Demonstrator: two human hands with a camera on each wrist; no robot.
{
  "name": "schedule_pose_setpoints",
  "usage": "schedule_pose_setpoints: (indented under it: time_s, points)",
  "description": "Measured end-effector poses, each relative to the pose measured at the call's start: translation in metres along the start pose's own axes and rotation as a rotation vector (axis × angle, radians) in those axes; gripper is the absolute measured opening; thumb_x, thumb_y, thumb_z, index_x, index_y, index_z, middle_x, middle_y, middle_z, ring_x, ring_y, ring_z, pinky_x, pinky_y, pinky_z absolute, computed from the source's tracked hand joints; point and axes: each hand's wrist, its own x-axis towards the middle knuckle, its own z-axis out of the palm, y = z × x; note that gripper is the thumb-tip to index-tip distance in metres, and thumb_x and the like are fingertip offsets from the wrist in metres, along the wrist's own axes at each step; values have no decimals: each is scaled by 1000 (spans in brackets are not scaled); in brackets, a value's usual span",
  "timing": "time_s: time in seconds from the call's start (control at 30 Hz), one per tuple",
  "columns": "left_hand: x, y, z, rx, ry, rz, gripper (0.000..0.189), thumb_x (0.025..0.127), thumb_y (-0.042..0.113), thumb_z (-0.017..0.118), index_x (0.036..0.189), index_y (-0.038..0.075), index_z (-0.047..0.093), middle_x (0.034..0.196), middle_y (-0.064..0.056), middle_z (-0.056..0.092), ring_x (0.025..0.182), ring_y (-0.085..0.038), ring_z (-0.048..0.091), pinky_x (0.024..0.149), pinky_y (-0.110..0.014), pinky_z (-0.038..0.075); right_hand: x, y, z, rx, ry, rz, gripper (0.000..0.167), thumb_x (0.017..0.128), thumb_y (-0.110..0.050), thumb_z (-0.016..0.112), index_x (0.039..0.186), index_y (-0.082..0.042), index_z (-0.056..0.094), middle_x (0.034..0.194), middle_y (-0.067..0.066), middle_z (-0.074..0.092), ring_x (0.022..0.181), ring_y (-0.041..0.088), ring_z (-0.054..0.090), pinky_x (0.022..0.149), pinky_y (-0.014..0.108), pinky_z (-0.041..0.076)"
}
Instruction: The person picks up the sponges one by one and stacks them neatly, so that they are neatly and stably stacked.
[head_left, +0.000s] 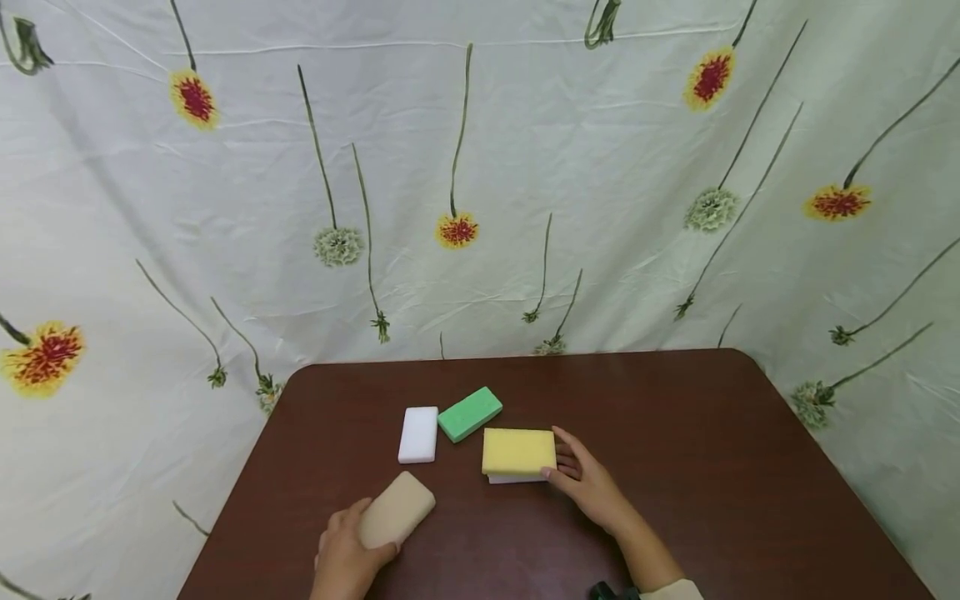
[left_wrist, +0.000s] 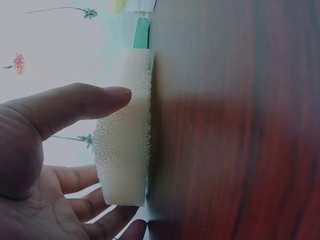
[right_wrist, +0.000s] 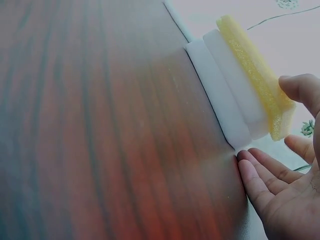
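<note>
In the head view, my left hand (head_left: 347, 552) holds a beige sponge (head_left: 397, 508) near the table's front left. The left wrist view has the thumb along one side of this porous sponge (left_wrist: 125, 150) and fingers at its far end; whether it touches the table is hard to tell. At the middle, a yellow sponge (head_left: 519, 452) lies on top of white sponges (right_wrist: 220, 95), two layers of which show in the right wrist view. My right hand (head_left: 592, 492) pinches the yellow sponge's right end between thumb and index finger. The other fingers (right_wrist: 255, 185) stay low beside the stack.
Behind the hands, a white sponge (head_left: 417, 435) and a green sponge (head_left: 470, 414) lie side by side on the dark brown table (head_left: 675, 433). A white cloth with printed flowers (head_left: 525, 150) hangs around the table's far side and ends.
</note>
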Motion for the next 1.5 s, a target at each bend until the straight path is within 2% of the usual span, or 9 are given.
schedule_pose_setpoints:
  time_s: [0.13,0.33,0.53,0.77,0.93,1.07,1.27,1.5]
  points:
    - [1,0,-3,-19,7,-9,84,70,24,89,139,-4,51,138,-32,50,116,-51,51,89,-65,42,0,0,0,-12,9,-1,78,93,-33,74,158,-23,33,145,14,52,133,31,55,110,43,47]
    - [3,2,-8,-53,12,-16,79,72,21,87,138,-4,51,136,-31,51,115,-48,55,92,-62,46,0,2,-1,-14,6,-17,75,94,-32,73,157,-21,35,144,14,53,130,29,57,106,35,49]
    - [4,4,-9,-130,-4,-30,79,78,23,84,143,-1,48,140,-32,40,123,-49,51,99,-62,45,0,1,-1,-7,3,-22,75,94,-33,73,157,-20,36,144,13,54,130,28,57,106,34,49]
    - [6,11,-11,-194,-25,-46,84,83,25,80,153,6,38,145,-30,32,128,-50,46,100,-61,45,0,0,-1,2,20,-17,74,93,-32,74,157,-22,38,142,11,55,129,26,58,106,36,49]
    - [7,18,-10,-308,3,-20,91,82,17,82,154,0,30,145,-30,33,128,-50,49,99,-51,53,-1,0,-1,3,20,-12,74,93,-33,74,156,-23,38,142,11,56,129,26,58,107,38,48]
    - [7,22,-7,-387,12,-20,87,81,14,83,151,-4,33,145,-30,33,127,-52,52,96,-46,56,-1,-1,-2,1,23,-12,74,93,-32,74,157,-22,38,142,11,56,129,27,58,107,40,48]
    - [7,29,-5,-448,8,-11,84,83,11,82,151,-1,35,150,-28,28,132,-52,49,100,-44,54,-1,-1,-1,-4,22,-18,73,93,-32,74,156,-23,38,141,12,56,129,27,58,107,39,48]
    - [12,36,-1,-583,1,-5,87,83,5,81,155,6,33,153,-21,31,137,-47,47,99,-37,55,-1,0,-1,-5,19,-18,73,93,-32,73,156,-23,38,141,11,55,129,26,58,106,37,49]
